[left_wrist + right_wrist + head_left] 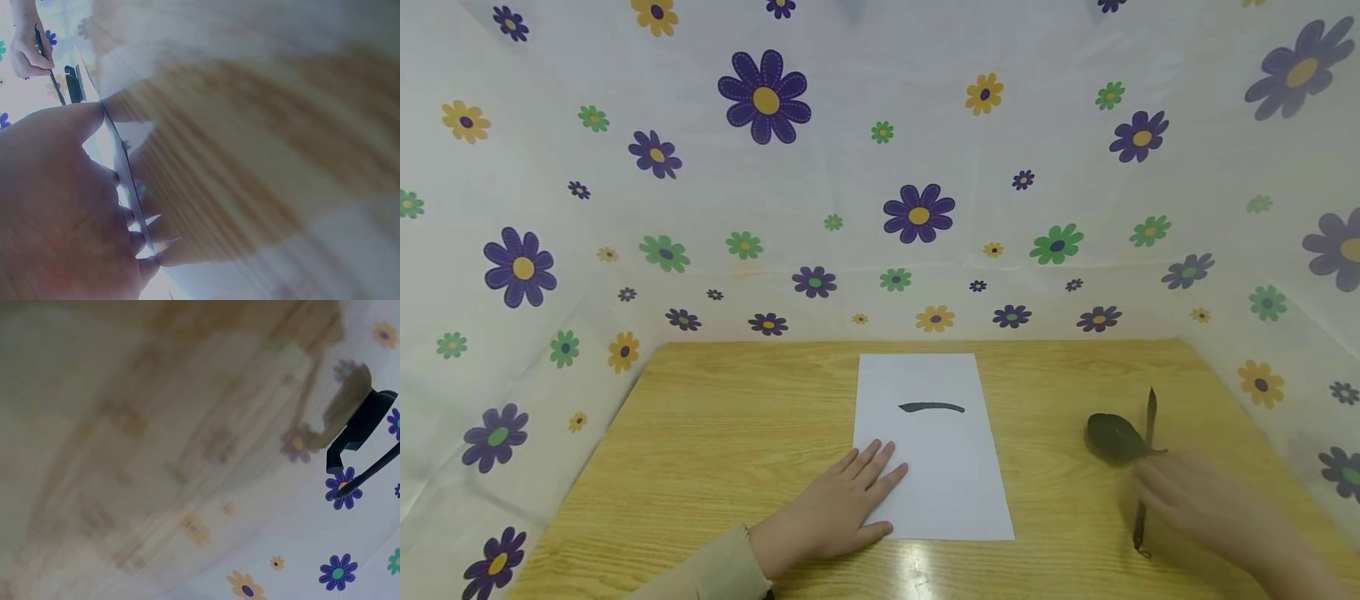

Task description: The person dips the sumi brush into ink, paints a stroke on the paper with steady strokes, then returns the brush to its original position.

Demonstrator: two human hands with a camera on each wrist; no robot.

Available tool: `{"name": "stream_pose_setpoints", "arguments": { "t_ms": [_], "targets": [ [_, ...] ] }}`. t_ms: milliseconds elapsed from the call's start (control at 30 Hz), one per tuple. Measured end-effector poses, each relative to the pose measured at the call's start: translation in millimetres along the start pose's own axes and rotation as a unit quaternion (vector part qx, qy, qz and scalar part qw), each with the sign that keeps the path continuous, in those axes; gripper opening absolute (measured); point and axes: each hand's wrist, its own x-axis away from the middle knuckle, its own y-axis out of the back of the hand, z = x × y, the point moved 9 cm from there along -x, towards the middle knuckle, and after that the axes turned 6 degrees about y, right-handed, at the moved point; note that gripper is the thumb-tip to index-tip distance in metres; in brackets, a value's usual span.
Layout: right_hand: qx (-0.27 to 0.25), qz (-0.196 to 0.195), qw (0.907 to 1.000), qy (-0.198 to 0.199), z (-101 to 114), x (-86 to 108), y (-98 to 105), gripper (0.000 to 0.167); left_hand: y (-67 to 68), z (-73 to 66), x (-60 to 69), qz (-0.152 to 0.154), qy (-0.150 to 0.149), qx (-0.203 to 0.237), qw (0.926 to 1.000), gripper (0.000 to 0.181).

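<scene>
My left hand (831, 517) lies flat with spread fingers on the left side of a white sheet of paper (940, 492). A single dark brush stroke (932, 407) runs across the paper's upper part. At the right, my right hand (1213, 504), blurred, holds a dark brush (1151, 417) by its handle. Its pointed end faces the far side, and a small loop shows at the near end. Just left of the brush is a dark oval ink dish (1108, 437). The right wrist view shows the dish (365, 422) and the brush (372, 469), but not the fingers.
Everything rests on a wooden table (722, 442). White sheeting with printed flowers (835, 175) stands behind the table and along both sides. Light glints off the wood near the front edge.
</scene>
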Motion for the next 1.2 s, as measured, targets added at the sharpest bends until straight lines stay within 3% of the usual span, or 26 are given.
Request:
{"name": "stream_pose_setpoints", "arguments": {
  "t_ms": [200,500,900,1200],
  "targets": [
    [0.003,0.010,0.9997,0.024,5,-8.2,-8,0.067,-1.1,0.6,-0.8,-0.005,-0.002,-0.005,1.0000,0.075],
    [0.003,0.014,0.9992,0.038,11,-2.8,-18,0.068,-5.4,1.8,-2.8,-0.004,0.000,-0.011,0.9999,0.075],
    [0.006,-0.011,0.9992,0.038,11,3.6,-17,0.062,-5.2,2.8,-3.5,-0.005,0.002,-0.011,0.9999,0.076],
    [0.008,0.014,0.9986,0.051,13,8.8,-20,0.069,-3.7,1.5,-2.5,-0.002,0.002,-0.009,1.0000,0.075]
  ]
}}
